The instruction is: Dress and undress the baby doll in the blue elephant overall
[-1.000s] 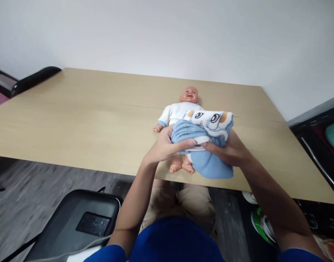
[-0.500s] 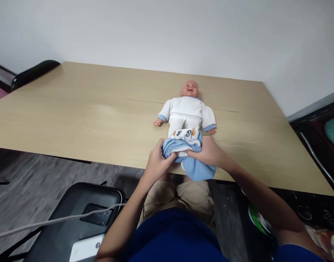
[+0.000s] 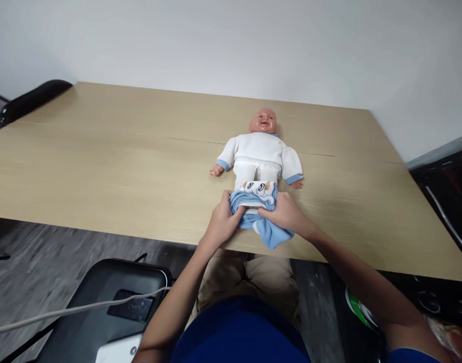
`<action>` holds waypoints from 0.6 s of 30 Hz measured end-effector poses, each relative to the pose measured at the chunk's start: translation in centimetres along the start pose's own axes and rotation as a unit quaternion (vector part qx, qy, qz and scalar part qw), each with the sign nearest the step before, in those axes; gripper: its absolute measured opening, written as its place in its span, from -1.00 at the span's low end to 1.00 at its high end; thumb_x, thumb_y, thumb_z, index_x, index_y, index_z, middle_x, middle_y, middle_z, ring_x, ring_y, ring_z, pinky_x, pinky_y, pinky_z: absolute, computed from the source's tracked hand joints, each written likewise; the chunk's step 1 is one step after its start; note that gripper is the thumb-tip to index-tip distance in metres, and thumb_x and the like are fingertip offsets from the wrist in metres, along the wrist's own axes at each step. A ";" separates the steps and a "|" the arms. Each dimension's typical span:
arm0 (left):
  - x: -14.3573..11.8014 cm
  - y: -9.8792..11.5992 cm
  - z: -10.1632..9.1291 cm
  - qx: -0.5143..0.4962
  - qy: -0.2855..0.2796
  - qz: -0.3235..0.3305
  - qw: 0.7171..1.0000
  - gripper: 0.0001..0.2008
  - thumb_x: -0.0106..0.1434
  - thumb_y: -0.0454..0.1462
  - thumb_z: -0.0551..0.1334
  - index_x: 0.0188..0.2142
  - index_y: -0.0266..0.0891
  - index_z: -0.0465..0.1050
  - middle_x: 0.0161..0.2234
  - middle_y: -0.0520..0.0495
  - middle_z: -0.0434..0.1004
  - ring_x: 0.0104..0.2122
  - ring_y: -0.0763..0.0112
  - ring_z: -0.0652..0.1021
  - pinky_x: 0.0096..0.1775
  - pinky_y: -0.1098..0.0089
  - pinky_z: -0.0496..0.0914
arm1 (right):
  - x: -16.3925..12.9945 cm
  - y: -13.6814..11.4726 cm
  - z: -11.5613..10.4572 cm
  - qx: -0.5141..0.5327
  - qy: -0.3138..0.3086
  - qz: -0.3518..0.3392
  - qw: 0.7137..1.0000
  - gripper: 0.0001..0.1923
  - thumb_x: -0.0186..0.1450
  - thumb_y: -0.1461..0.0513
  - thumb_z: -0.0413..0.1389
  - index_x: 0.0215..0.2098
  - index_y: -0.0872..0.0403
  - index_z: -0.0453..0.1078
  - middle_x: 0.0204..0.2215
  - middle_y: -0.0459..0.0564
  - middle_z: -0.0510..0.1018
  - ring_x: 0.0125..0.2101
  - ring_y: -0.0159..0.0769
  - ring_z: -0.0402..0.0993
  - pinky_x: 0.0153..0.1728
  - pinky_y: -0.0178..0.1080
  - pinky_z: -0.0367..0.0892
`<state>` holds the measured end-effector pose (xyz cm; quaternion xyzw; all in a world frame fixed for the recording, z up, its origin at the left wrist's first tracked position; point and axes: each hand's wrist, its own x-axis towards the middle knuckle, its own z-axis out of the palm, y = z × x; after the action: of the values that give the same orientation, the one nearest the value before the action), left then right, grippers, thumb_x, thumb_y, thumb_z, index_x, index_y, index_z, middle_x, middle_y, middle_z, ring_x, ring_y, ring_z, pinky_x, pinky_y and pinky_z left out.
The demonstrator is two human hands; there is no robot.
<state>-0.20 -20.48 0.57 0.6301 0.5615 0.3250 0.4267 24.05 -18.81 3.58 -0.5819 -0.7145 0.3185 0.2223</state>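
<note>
Fingers (image 3: 231,214) of left hand (image 3: 220,225) & right hand (image 3: 287,214) clenched on soft blue knit garment (image 3: 259,212), bunched w/ white cartoon-eye patch, at doll's legs near front edge of worktop (image 3: 102,161). Beyond: plastic baby doll (image 3: 260,151) flat on back, white fleecy top w/ blue cuffs, smooth round head farthest. Worktop pale wood-grain laminate, seam across.

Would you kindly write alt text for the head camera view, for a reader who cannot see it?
Two bare hands, left hand and right hand, grip bunched blue trousers at the legs of a baby doll in a white top, lying face up on a wooden table. A dark chair with a white cable across it stands lower left.
</note>
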 end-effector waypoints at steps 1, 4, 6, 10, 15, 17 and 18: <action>0.4 0.1 0.0 0.004 0.001 0.000 1.000 -0.68 0.56 0.03 0.28 0.09 -0.06 0.33 0.00 -0.15 0.77 0.02 -0.06 0.76 0.04 0.11 0.51 | 0.3 0.2 0.0 -0.004 0.002 0.002 1.000 -0.88 0.38 0.14 0.44 -0.23 0.00 0.69 -0.21 0.09 0.89 -0.15 0.14 0.85 -0.09 0.01 0.66; 1.9 0.4 -0.1 0.016 0.005 -0.007 1.000 -0.70 0.57 -0.02 0.28 0.13 -0.06 0.35 0.00 -0.16 0.77 0.01 -0.06 0.77 0.02 0.12 0.52 | 1.8 0.9 0.0 -0.008 0.012 -0.006 1.000 -0.87 0.38 0.14 0.44 -0.20 0.02 0.71 -0.16 0.14 0.91 -0.10 0.18 0.86 -0.05 0.05 0.68; 3.0 0.8 -0.2 0.025 0.004 -0.014 1.000 -0.71 0.57 -0.03 0.30 0.11 -0.06 0.36 -0.02 -0.15 0.77 -0.02 -0.05 0.77 -0.02 0.14 0.51 | 3.0 1.4 -0.2 -0.003 0.026 -0.011 1.000 -0.84 0.37 0.13 0.44 -0.15 0.03 0.73 -0.11 0.17 0.91 -0.06 0.20 0.86 -0.02 0.06 0.68; 4.6 2.0 -0.6 0.043 0.010 -0.013 0.999 -0.72 0.53 -0.03 0.36 0.05 -0.05 0.36 -0.13 -0.09 0.74 -0.07 -0.03 0.75 -0.06 0.16 0.46 | 5.0 1.5 -1.7 -0.014 0.033 -0.031 0.999 -0.85 0.37 0.12 0.40 -0.30 0.00 0.63 -0.29 0.06 0.85 -0.23 0.03 0.79 -0.15 -0.07 0.57; 3.2 4.6 -2.1 0.000 0.004 0.010 1.000 -0.73 0.49 -0.01 0.37 -0.01 -0.08 0.47 -0.12 -0.09 0.74 -0.09 0.03 0.71 -0.06 0.15 0.46 | 3.8 -2.6 -5.2 -0.031 0.004 -0.135 0.990 -0.67 0.37 0.14 0.33 -0.45 -0.04 0.32 -0.54 -0.16 0.57 -0.47 -0.30 0.45 -0.35 -0.20 0.25; 1.9 5.3 -2.9 -0.018 -0.019 0.002 1.000 -0.70 0.47 0.01 0.37 0.04 -0.09 0.55 -0.04 -0.11 0.79 -0.05 0.01 0.73 -0.03 0.13 0.49 | 2.6 -4.5 -5.8 -0.032 -0.009 -0.160 0.987 -0.69 0.35 0.16 0.33 -0.44 -0.04 0.30 -0.52 -0.18 0.56 -0.48 -0.34 0.39 -0.35 -0.20 0.20; 1.3 5.5 -3.3 -0.020 -0.034 -0.008 0.999 -0.68 0.47 0.01 0.37 0.06 -0.09 0.57 0.00 -0.12 0.81 -0.03 -0.01 0.74 -0.01 0.11 0.50 | 2.1 -5.2 -5.8 -0.038 -0.017 -0.157 0.987 -0.68 0.35 0.16 0.34 -0.43 -0.03 0.30 -0.52 -0.17 0.56 -0.48 -0.34 0.38 -0.35 -0.19 0.18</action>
<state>-0.59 -18.64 6.86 0.6274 0.5453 0.3110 0.4607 24.00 -16.20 11.22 -0.4650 -0.8124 0.2618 0.2352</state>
